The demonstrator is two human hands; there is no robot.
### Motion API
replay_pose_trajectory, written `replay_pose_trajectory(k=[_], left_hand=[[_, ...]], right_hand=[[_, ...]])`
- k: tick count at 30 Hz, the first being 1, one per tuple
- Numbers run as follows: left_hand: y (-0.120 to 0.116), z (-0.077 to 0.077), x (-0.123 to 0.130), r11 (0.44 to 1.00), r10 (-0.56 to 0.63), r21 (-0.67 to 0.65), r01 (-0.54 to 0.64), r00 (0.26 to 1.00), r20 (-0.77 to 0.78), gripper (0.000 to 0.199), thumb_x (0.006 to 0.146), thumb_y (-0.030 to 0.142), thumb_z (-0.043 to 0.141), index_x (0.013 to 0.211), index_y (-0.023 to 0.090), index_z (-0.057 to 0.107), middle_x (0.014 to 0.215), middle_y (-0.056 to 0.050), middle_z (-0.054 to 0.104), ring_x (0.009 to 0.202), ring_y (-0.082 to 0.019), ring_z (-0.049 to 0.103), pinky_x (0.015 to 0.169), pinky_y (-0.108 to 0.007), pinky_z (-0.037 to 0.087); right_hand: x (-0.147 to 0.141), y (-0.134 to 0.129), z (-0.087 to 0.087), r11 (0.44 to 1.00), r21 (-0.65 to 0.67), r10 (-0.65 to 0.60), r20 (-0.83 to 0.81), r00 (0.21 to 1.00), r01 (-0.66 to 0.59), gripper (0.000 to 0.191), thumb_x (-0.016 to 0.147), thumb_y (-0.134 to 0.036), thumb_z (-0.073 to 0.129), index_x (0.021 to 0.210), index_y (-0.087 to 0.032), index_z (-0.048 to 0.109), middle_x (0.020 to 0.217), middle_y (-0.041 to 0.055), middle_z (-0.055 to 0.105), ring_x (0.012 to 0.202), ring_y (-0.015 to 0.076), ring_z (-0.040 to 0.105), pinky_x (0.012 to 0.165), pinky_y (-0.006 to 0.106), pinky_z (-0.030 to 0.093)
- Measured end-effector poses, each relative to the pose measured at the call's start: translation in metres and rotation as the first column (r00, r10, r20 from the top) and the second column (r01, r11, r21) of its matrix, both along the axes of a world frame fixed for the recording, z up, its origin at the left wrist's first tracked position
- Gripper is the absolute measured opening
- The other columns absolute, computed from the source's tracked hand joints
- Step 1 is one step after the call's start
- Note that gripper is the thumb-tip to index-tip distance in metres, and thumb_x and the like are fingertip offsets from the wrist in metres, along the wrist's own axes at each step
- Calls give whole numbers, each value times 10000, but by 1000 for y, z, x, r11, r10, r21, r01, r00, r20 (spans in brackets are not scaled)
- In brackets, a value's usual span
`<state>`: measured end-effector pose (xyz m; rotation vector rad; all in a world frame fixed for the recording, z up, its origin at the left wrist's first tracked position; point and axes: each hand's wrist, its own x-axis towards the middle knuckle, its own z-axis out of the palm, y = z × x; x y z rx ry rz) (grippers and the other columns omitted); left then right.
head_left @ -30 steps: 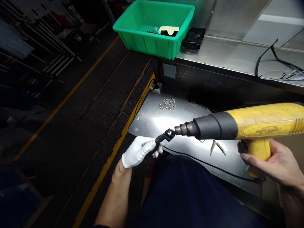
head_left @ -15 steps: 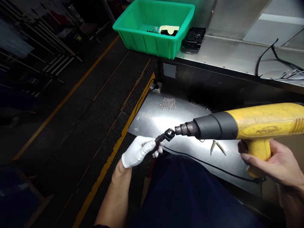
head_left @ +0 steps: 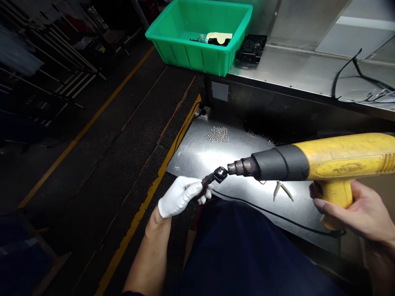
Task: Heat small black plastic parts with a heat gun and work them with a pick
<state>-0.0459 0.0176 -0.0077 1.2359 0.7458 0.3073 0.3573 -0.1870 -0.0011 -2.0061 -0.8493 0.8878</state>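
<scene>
My left hand (head_left: 180, 196), in a white glove, is closed around a dark, narrow piece (head_left: 207, 181) with a bit of red by the fingers; I cannot tell its kind. At its far end sits a small square black part (head_left: 220, 174) with a shiny centre. Bare and wrapped round the handle, my right hand (head_left: 367, 209) holds a yellow heat gun (head_left: 345, 158). The gun's stepped metal nozzle (head_left: 242, 167) points left, its tip right beside the black part. Whether the two touch, I cannot tell.
Small shiny balls (head_left: 217, 134) lie on the metal bench (head_left: 188, 154), below a steel shelf (head_left: 296, 68). On the shelf stand a green bin (head_left: 191, 53), black parts (head_left: 251, 49) and eyeglasses (head_left: 354, 78). A tool with pale handles (head_left: 283, 191) and a black cable (head_left: 262, 211) lie under the gun.
</scene>
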Motion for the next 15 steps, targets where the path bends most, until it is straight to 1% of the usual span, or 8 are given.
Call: replay_pose_trajectory(k=[4,8,12,15], left_hand=[[-1,1,1,1000,7,22,-6,1000,-18,438,975,526,573,1035,157,799,862,-126,770,653,-237,689,649,-359,557],[0,3,2,999,0,45,3,998,-62,463,964,540,554,1019,152,799,864,-144,774,652,-257,692,648,-379,567],[1,5,4,998,-8,61,12,998,-69,463,960,546,552,1004,153,793,856,-133,772,643,-239,693,645,-355,558],[1,6,4,998,-10,56,13,999,-52,440,965,533,556,993,160,788,848,-117,769,637,-222,692,641,-333,548]], right_hand=[[-1,0,1,1000,3,11,2,1000,-11,478,642,-412,955,978,-209,682,762,15,713,603,210,637,465,293,514],[4,-2,-2,1000,-6,26,13,1000,-26,503,613,-417,966,971,-204,684,785,26,727,636,229,656,481,300,524],[1,0,1,999,15,30,12,999,-30,467,639,-403,955,963,-198,687,789,33,729,648,230,659,511,306,543],[-3,1,5,1000,22,21,2,1000,-21,461,646,-406,953,961,-202,685,780,29,721,634,219,649,490,296,528]])
